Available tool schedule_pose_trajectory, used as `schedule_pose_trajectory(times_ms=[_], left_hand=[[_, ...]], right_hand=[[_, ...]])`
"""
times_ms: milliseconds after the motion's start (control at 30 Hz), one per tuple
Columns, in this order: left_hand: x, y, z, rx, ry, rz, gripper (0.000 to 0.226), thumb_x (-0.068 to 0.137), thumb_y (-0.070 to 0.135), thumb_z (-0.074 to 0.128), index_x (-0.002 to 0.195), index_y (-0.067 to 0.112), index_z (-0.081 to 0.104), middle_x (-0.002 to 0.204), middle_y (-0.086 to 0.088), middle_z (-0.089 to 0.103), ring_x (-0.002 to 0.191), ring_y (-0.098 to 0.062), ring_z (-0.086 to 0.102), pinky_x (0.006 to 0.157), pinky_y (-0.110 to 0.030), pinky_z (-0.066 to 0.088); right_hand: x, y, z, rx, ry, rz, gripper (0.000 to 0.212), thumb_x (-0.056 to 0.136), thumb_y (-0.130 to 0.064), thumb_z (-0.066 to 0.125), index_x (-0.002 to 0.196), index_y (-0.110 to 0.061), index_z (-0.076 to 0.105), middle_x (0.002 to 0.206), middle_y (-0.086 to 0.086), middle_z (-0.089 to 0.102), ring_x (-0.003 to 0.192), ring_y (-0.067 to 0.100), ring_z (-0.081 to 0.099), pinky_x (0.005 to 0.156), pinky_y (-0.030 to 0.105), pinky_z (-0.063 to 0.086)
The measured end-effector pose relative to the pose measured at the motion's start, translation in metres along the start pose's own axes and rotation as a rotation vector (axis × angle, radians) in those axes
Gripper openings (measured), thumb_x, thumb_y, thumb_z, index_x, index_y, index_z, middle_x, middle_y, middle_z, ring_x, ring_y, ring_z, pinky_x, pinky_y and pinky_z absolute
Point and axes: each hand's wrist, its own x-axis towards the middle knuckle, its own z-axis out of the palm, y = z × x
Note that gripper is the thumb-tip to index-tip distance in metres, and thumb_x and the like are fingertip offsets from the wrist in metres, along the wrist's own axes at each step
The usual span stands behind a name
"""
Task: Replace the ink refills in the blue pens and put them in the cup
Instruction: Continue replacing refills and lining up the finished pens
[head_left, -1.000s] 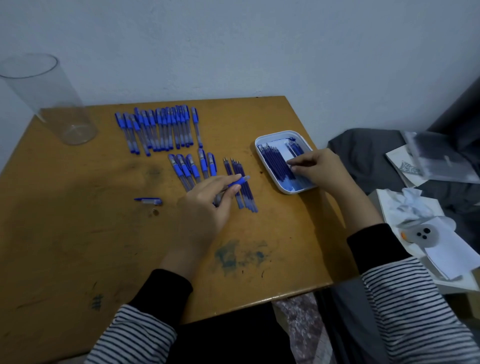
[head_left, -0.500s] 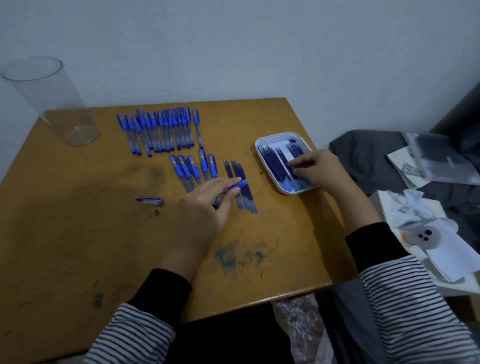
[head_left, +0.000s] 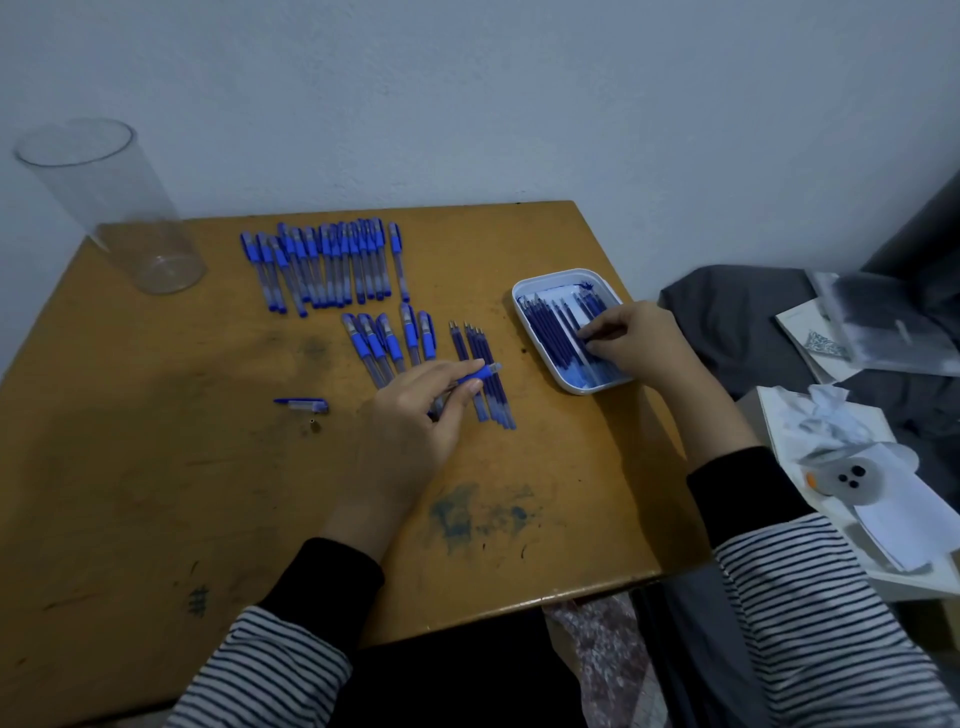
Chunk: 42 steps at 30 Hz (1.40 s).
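The left hand (head_left: 410, 421) grips a pen (head_left: 484, 370) between curled fingers and thumb, its blue tip end pointing right over the loose refills (head_left: 460, 338) lying on the table (head_left: 156, 493). The right hand (head_left: 636, 345) reaches into the white tray (head_left: 563, 385), thumb and forefinger pinched together on the refills (head_left: 545, 332) heaped there; whether one is lifted clear cannot be told. The tray sits close to the table's right edge, and the right forearm crosses that edge. The table's far edge meets the wall, with the clear cup (head_left: 114, 208) upright at the far left corner, well apart from both hands. Bare wood lies open across the left side and along the near edge, marked by a blue ink stain (head_left: 467, 514). Print on the pens is too small to read. A long row of capped pens (head_left: 327, 265) lies at the back, and five more pens (head_left: 389, 338) lie just beside the left hand's knuckles, between hand and cup. A cap (head_left: 301, 404) and a small tip piece (head_left: 313, 427) lie left of the hand. Off the table to the right are grey cloth (head_left: 727, 317) and papers (head_left: 893, 525).
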Motion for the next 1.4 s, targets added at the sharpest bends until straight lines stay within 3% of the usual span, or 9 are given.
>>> schedule_pose_trajectory(times_ms=[333,467,600,767,867,967,1100,1400], left_hand=[[-0.001,0.002,-0.001,0.012,0.009,-0.005,0.023,0.097,0.018,0.070,0.119,0.013,0.074,0.107,0.001,0.075,0.097,-0.010,0.069,0.084,-0.029,0.058],[-0.001,0.000,0.000,-0.018,0.010,-0.014,0.023,0.098,0.020,0.069,0.119,0.013,0.074,0.107,0.001,0.075,0.097,-0.011,0.070,0.083,-0.034,0.059],[-0.002,0.000,0.000,-0.004,0.026,-0.019,0.024,0.096,0.018,0.071,0.119,0.012,0.074,0.107,0.002,0.075,0.097,-0.010,0.069,0.083,-0.033,0.059],[-0.002,-0.001,0.001,-0.016,0.056,-0.068,0.023,0.096,0.022,0.070,0.117,0.013,0.075,0.107,0.002,0.075,0.097,-0.011,0.070,0.083,-0.035,0.059],[-0.001,0.003,0.000,-0.023,0.077,-0.091,0.024,0.096,0.023,0.069,0.116,0.012,0.075,0.105,0.002,0.075,0.095,-0.009,0.069,0.086,-0.025,0.057],[0.000,0.007,-0.003,-0.022,0.098,-0.111,0.026,0.096,0.025,0.066,0.115,0.011,0.075,0.102,0.002,0.075,0.091,0.000,0.063,0.085,-0.010,0.049],[0.000,0.008,-0.004,-0.018,0.122,-0.106,0.026,0.096,0.023,0.066,0.116,0.010,0.075,0.100,0.004,0.074,0.092,0.004,0.059,0.085,-0.009,0.048],[-0.001,0.006,-0.004,-0.002,0.130,-0.087,0.024,0.096,0.022,0.070,0.117,0.012,0.075,0.104,0.003,0.075,0.094,-0.003,0.066,0.083,-0.020,0.056]], right_hand=[[-0.001,-0.008,0.000,-0.155,0.019,-0.051,0.015,0.090,-0.009,0.069,0.103,-0.012,0.076,0.104,0.003,0.070,0.096,0.014,0.061,0.082,0.022,0.046],[-0.002,-0.010,-0.001,-0.158,0.016,-0.046,0.018,0.091,-0.007,0.066,0.106,-0.011,0.076,0.108,0.004,0.070,0.096,0.012,0.057,0.084,0.023,0.045],[-0.007,-0.008,-0.004,0.054,0.051,0.028,0.022,0.093,-0.006,0.062,0.106,-0.017,0.075,0.106,-0.001,0.067,0.096,0.011,0.058,0.077,0.022,0.049],[-0.026,-0.018,0.001,0.664,-0.039,-0.040,0.027,0.094,0.003,0.059,0.115,-0.010,0.072,0.102,0.002,0.073,0.100,0.013,0.067,0.085,0.024,0.057],[-0.038,-0.032,0.016,0.898,-0.065,-0.075,0.027,0.092,0.005,0.060,0.108,-0.013,0.073,0.099,0.003,0.074,0.095,0.012,0.068,0.083,0.022,0.054],[-0.047,-0.044,0.037,1.076,0.018,-0.094,0.024,0.090,0.005,0.063,0.101,-0.013,0.073,0.095,0.004,0.074,0.094,0.015,0.068,0.086,0.025,0.055],[-0.055,-0.050,0.060,1.202,0.207,-0.091,0.020,0.088,0.003,0.067,0.102,-0.011,0.073,0.097,0.001,0.074,0.098,0.017,0.067,0.091,0.030,0.054],[-0.057,-0.057,0.073,1.262,0.286,-0.070,0.020,0.089,0.002,0.067,0.106,-0.007,0.071,0.097,0.002,0.074,0.096,0.013,0.068,0.086,0.024,0.054]])
